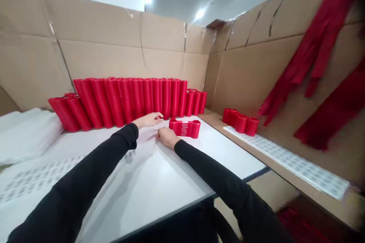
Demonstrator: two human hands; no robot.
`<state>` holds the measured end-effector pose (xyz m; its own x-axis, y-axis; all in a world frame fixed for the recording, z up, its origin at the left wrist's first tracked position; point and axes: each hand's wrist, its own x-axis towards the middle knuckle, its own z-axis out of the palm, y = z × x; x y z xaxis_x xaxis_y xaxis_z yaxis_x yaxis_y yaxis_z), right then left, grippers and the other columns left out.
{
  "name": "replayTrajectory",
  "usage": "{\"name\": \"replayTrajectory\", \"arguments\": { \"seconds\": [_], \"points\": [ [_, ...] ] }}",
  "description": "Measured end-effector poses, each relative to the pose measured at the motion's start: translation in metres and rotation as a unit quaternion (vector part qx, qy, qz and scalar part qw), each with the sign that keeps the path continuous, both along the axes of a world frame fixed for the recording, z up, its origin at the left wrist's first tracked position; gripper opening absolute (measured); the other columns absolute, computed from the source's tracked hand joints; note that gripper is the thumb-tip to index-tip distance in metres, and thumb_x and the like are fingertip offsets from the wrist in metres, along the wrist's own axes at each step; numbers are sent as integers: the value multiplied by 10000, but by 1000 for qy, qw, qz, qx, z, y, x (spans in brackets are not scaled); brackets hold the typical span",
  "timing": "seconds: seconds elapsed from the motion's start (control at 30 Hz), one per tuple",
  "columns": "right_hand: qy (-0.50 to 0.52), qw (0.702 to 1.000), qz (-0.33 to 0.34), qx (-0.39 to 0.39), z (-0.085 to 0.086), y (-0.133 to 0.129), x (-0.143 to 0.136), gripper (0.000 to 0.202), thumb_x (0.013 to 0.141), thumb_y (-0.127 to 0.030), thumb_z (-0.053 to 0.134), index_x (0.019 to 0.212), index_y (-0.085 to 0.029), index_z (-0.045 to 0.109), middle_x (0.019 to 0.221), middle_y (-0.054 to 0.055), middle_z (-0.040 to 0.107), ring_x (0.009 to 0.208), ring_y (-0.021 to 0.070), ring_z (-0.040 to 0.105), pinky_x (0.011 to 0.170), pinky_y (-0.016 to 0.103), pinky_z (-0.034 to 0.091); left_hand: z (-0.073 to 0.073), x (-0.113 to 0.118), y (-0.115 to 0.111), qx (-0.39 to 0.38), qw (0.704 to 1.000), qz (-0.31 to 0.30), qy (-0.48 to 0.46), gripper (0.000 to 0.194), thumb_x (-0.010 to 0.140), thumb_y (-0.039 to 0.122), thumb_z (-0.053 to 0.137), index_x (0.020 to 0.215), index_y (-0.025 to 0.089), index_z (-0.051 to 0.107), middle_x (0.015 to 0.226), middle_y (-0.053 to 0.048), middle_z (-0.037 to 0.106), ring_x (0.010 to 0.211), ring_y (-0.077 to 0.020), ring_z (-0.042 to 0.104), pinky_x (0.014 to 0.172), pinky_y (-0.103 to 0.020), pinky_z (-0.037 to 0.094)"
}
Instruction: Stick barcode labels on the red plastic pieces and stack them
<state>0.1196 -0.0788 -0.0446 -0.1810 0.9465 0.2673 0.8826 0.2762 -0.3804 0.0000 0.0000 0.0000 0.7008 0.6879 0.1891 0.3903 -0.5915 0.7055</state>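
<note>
My left hand reaches over the white table, its fingers loosely bent and apart, close to the front of a row of red ribbed rolls. Beside it, my right hand is closed, fingers curled inward; what they hold, if anything, is hidden. Just right of that hand stands a red band rolled up at both ends, with pale printed marks and a small white label on its flat middle. Whether my right hand touches this band I cannot tell.
Cardboard walls enclose the table. White bags lie at the left, near a printed label sheet. Several short red rolls and another label sheet sit on the right ledge. Red strips hang at right.
</note>
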Motion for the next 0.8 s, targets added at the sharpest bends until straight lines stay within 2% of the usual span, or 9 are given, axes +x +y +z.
{"name": "replayTrajectory", "arguments": {
  "seconds": [0.1,0.17,0.23,0.33,0.47,0.57,0.63,0.7,0.8],
  "points": [
    [-8,1000,-7,6,1,-6,0,84,678,-170,554,740,-133,598,845,121,653,845,229,599,697,293,426,-5,2,-8,3,999,-5,-34,343,721,405,568,930,133,566,771,-31,601,685,-141,538,613,-249,425],
    [63,998,5,9,3,-12,4,52,674,-197,558,688,-147,565,746,76,645,750,194,601,641,267,428,-6,7,-14,21,997,15,-73,303,742,379,549,920,135,566,830,-48,610,751,-156,554,678,-269,440],
    [197,980,33,17,9,-21,9,74,648,-200,568,625,-164,509,640,21,610,641,152,579,577,239,418,-4,15,-20,58,988,58,-129,256,769,344,518,920,142,562,896,-62,610,817,-165,558,743,-285,440],
    [423,903,66,31,19,-36,22,132,597,-175,577,575,-175,448,571,-13,576,570,126,554,547,232,419,1,32,-29,132,952,138,-239,197,810,289,458,922,155,549,930,-64,601,841,-158,554,780,-289,432],
    [623,781,39,29,33,-46,47,145,577,-193,609,685,-168,516,603,-6,615,572,120,570,587,250,456,-1,56,-36,159,922,180,-303,149,814,243,434,881,162,540,858,-47,599,805,-150,554,778,-288,427],
    [667,743,14,55,39,-49,79,152,587,-204,618,723,-152,576,596,2,610,570,114,566,608,253,467,-14,74,-37,129,926,189,-301,143,781,276,485,832,162,554,856,-48,603,825,-165,558,792,-298,420],
    [670,738,3,83,40,-51,106,144,614,-217,597,739,-144,608,633,22,620,592,119,571,612,259,472,-25,85,-36,64,929,189,-311,180,767,324,502,804,159,566,829,-47,614,804,-177,568,757,-298,427],
    [648,753,-12,115,39,-52,134,203,635,-227,573,813,-146,625,741,49,646,649,135,590,588,260,467,-35,93,-37,5,933,179,-313,210,751,356,515,774,156,578,774,-40,623,755,-181,576,698,-288,428],
    [542,828,-30,139,34,-47,168,319,626,-231,594,935,-158,612,917,83,648,783,181,605,511,242,433,-45,101,-40,-32,938,148,-311,200,732,342,520,715,152,577,689,-20,613,670,-165,566,611,-261,411]
  ]
}}
